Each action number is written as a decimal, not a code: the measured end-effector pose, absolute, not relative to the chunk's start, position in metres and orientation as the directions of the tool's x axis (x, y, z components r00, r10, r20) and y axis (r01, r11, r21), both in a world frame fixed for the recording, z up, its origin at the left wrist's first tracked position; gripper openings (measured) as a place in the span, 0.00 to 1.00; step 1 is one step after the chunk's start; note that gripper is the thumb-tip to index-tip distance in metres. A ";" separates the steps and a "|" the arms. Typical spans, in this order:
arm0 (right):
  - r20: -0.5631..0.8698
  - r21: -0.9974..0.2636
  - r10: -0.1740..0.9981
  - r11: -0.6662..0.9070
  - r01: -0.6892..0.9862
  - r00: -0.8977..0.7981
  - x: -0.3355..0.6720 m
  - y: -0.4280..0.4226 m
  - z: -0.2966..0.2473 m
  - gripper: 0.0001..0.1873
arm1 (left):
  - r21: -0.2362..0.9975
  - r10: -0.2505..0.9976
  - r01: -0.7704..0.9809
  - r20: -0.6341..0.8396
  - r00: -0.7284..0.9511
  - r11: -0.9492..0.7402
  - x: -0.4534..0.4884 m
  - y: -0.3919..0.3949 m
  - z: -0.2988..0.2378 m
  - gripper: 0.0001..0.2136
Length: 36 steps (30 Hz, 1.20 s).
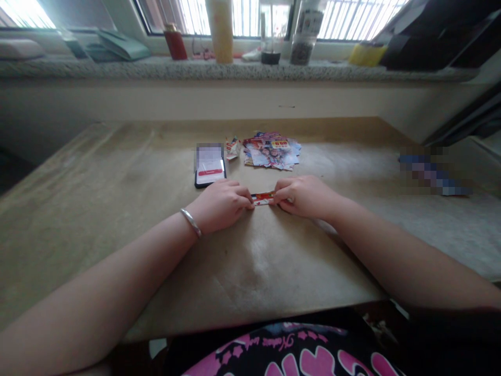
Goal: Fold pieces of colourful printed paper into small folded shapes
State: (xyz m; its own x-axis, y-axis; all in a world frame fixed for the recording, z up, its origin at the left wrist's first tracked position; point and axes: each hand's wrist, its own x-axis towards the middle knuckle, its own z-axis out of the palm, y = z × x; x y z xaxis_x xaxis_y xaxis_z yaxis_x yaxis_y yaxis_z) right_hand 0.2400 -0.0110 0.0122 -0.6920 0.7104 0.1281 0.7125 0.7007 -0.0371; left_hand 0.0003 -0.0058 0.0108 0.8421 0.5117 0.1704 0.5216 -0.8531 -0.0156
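Observation:
A small folded strip of printed paper (263, 198), red and white, lies on the brown paper-covered table (117, 188) between my two hands. My left hand (219, 204), with a silver bangle on its wrist, pinches the strip's left end with curled fingers. My right hand (305, 196) pinches the right end the same way. Both hands rest on the table top. Beyond them lies a pile of colourful paper pieces (272, 150) and one small folded piece (232, 148).
A phone (210, 171) with a lit screen lies just beyond my left hand. A blurred blue object (434, 172) sits at the right. The window sill (235, 68) behind holds a red cup, bottles, jars and a yellow item.

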 end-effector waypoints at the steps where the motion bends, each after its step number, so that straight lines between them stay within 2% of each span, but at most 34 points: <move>1: 0.127 -0.045 0.708 0.704 0.709 -0.695 0.241 -0.010 0.012 0.13 | -0.014 0.515 0.525 0.167 0.841 -0.851 0.000 -0.006 0.012 0.13; 13: 0.086 -0.034 0.698 0.716 0.698 -0.711 0.248 -0.009 0.015 0.13 | 0.011 0.491 0.496 0.160 0.856 -0.868 -0.002 -0.005 0.011 0.14; 17: 0.068 -0.057 0.701 0.714 0.698 -0.710 0.252 -0.007 0.015 0.13 | 0.029 0.489 0.490 0.134 0.862 -0.871 -0.005 -0.004 0.011 0.15; 28: 0.066 -0.135 0.697 0.715 0.686 -0.714 0.249 -0.010 0.016 0.12 | 0.103 0.521 0.511 0.176 0.835 -0.854 -0.007 -0.003 0.007 0.12; 36: 0.108 -0.197 0.693 0.718 0.668 -0.713 0.246 -0.008 0.012 0.07 | -0.010 0.447 0.467 0.276 0.851 -0.884 -0.003 -0.004 -0.001 0.14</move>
